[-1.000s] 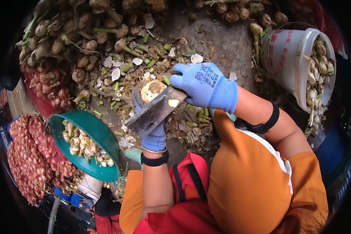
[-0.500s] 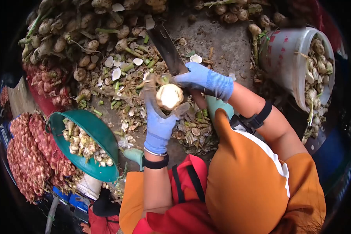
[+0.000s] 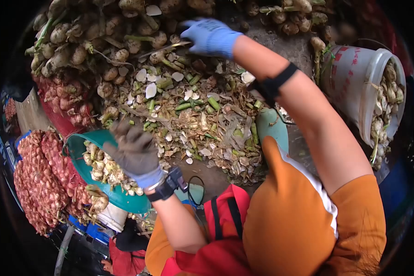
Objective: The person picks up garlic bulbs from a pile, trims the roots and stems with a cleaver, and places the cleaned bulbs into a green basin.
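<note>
Nearest the wearer, the left hand [image 3: 134,154], in a soiled glove that reads grey-brown over a blue cuff, hangs palm down over the round green plastic basin [image 3: 124,198] of trimmed pale bulbs [image 3: 106,171]; its fingers are spread and loose, nothing shows between them, and I judge it empty, just above or brushing the heap. The basin sits tilted on a white support at the ground's left edge, beside red mesh sacks of small bulbs [image 3: 39,184]. Risk here: a push on the rim could tip the slanted basin and spill the cleaned bulbs into the waste. Mid-ground, a litter of green stalk ends, husks and white slices [image 3: 202,122] covers the concrete ground [image 3: 287,50], and footing or a dropped bulb would be lost in it. At the right edge a white plastic bucket with red print [image 3: 354,87] holds more bulbs. Farthest, the right hand [image 3: 210,37], in a clean blue knitted glove, reaches to the far edge over the pile of untrimmed, soil-coated bulbs with stalks [image 3: 87,41]; its fingers curl downward, half closed, and a thin pale stalk or blade edge [image 3: 165,47] juts from them toward the left. Whether that is a gripped tool or a stem cannot be told. If it is a blade, a blind reach into the pile risks a cut.
</note>
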`<act>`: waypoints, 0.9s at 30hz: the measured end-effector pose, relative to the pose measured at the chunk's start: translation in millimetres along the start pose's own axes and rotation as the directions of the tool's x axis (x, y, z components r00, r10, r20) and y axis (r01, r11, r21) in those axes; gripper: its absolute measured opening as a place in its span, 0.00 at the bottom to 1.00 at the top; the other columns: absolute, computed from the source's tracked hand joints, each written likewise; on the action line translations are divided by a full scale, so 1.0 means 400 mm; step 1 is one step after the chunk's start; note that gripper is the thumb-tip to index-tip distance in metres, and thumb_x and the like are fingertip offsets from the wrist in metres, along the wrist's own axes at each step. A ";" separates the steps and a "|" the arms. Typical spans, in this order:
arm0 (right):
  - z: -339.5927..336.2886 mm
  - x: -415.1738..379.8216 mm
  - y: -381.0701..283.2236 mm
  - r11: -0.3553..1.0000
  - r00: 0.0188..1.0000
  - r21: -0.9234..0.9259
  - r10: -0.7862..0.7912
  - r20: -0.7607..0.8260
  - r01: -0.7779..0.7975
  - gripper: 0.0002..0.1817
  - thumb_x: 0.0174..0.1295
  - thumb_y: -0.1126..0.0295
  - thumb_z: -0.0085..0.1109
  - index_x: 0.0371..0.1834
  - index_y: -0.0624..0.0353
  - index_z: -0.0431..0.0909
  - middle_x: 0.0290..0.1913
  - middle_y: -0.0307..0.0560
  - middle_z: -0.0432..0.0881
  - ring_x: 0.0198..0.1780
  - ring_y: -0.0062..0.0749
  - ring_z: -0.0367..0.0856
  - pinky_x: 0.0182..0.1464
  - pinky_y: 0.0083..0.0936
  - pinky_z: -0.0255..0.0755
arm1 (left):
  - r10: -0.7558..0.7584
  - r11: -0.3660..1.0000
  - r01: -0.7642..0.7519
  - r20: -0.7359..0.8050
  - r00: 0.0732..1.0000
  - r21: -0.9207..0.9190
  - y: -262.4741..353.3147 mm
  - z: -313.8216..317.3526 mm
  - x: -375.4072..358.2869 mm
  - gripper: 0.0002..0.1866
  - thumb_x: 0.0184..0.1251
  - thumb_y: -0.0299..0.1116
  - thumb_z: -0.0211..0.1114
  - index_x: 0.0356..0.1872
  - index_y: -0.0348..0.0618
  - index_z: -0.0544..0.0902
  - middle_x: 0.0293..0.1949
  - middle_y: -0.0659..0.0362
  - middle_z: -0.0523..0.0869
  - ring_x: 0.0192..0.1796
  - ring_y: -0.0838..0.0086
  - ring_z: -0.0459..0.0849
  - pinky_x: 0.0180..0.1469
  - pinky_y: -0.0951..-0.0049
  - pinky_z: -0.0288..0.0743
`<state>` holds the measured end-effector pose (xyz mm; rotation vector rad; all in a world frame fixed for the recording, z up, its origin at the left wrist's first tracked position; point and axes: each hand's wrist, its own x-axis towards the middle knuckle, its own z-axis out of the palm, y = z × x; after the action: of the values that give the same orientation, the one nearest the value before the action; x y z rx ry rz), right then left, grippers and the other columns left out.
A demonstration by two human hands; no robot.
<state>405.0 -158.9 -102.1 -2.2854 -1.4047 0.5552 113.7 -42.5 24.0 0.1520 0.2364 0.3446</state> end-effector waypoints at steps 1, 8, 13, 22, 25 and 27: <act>0.020 0.034 -0.011 0.997 0.986 0.029 0.062 0.153 -0.067 0.19 0.56 0.59 0.57 0.50 0.51 0.84 0.60 0.47 0.79 0.57 0.44 0.79 0.60 0.39 0.71 | 0.131 0.958 -0.077 -0.183 0.974 0.275 -0.024 -0.018 0.038 0.17 0.74 0.44 0.58 0.56 0.48 0.79 0.48 0.58 0.85 0.48 0.73 0.83 0.50 0.69 0.81; 0.092 -0.098 -0.043 0.999 0.980 -0.033 -0.025 0.197 0.032 0.12 0.53 0.56 0.64 0.34 0.51 0.83 0.43 0.43 0.84 0.52 0.42 0.80 0.55 0.41 0.71 | 0.568 0.654 -0.087 -0.413 0.712 0.751 0.018 -0.248 0.309 0.14 0.69 0.29 0.63 0.54 0.44 0.79 0.48 0.55 0.86 0.50 0.66 0.84 0.49 0.67 0.81; 0.055 -0.281 -0.007 0.995 0.984 0.026 0.094 0.150 -0.099 0.12 0.51 0.58 0.64 0.34 0.52 0.85 0.41 0.47 0.84 0.50 0.45 0.81 0.54 0.38 0.72 | 0.295 -0.477 0.136 0.013 0.955 0.868 -0.031 -0.356 0.428 0.33 0.57 0.43 0.72 0.60 0.34 0.73 0.55 0.45 0.82 0.54 0.57 0.83 0.55 0.63 0.76; 0.082 -0.347 0.032 0.998 0.981 -0.033 0.048 -0.186 -0.055 0.14 0.53 0.61 0.64 0.41 0.51 0.84 0.50 0.43 0.82 0.58 0.44 0.77 0.57 0.41 0.69 | 0.377 0.425 0.105 -0.282 0.882 0.899 -0.124 -0.265 0.152 0.19 0.63 0.35 0.67 0.54 0.40 0.80 0.39 0.56 0.86 0.41 0.69 0.84 0.47 0.68 0.78; 0.055 -0.288 -0.006 0.998 0.990 -0.068 0.012 0.142 -0.002 0.14 0.52 0.63 0.62 0.42 0.50 0.85 0.48 0.45 0.84 0.53 0.45 0.81 0.53 0.44 0.72 | 0.125 0.863 0.146 -0.484 0.866 0.485 0.012 -0.280 -0.045 0.14 0.71 0.36 0.59 0.49 0.38 0.83 0.35 0.55 0.86 0.37 0.71 0.82 0.41 0.71 0.76; 0.026 -0.292 -0.027 0.990 0.981 -0.140 0.059 0.187 -0.033 0.14 0.51 0.61 0.62 0.41 0.50 0.85 0.45 0.46 0.84 0.50 0.45 0.83 0.50 0.44 0.73 | 0.199 0.870 0.027 -0.402 0.894 0.492 0.031 -0.270 -0.129 0.15 0.72 0.34 0.56 0.52 0.36 0.82 0.41 0.52 0.87 0.43 0.67 0.84 0.48 0.67 0.79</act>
<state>342.7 -258.4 -90.8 -2.4322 -1.5248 0.7308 35.4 -37.7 -67.1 0.5911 0.7753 0.4046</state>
